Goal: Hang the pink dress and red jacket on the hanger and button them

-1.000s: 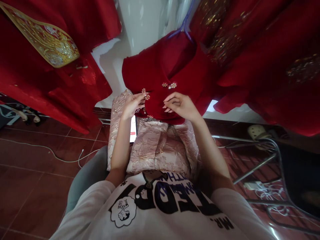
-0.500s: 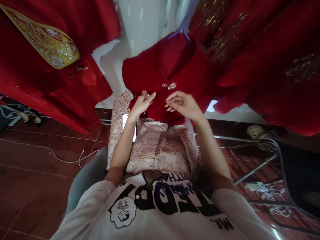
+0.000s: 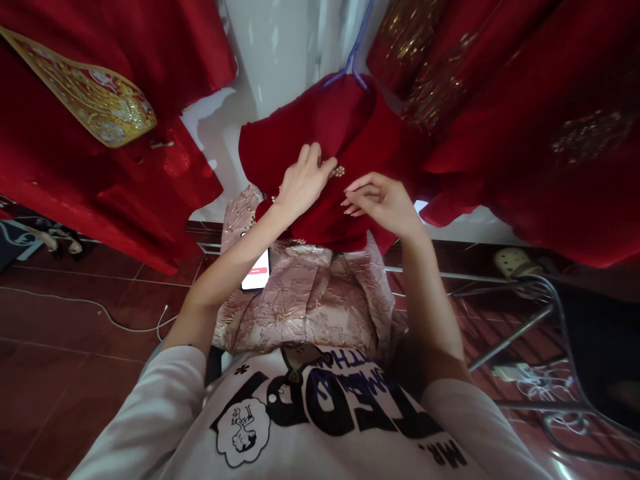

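Note:
A red top (image 3: 280, 150) with a V neckline hangs on a purple hanger (image 3: 356, 60), its lower part over my lap. My left hand (image 3: 305, 183) is at the neckline, fingers curled on the cloth beside a pearl-and-gold bead flower (image 3: 339, 171). The hand hides the other half of that ornament. Just to the right, my right hand (image 3: 383, 203) is held over the front of the top, thumb and fingertips pinched together. Anything between those fingertips is too small to make out.
Pink brocade cloth (image 3: 310, 293) covers my lap, with a lit phone (image 3: 256, 272) on its left side. Red garments with gold decoration (image 3: 107, 110) hang left and right. A metal-framed chair (image 3: 560, 320) stands right, and a white cable (image 3: 105, 313) crosses the tiled floor.
My left hand has moved up and right, from the lower left of the top to the bead ornament at the neckline. My right hand has shifted slightly right, still pinched.

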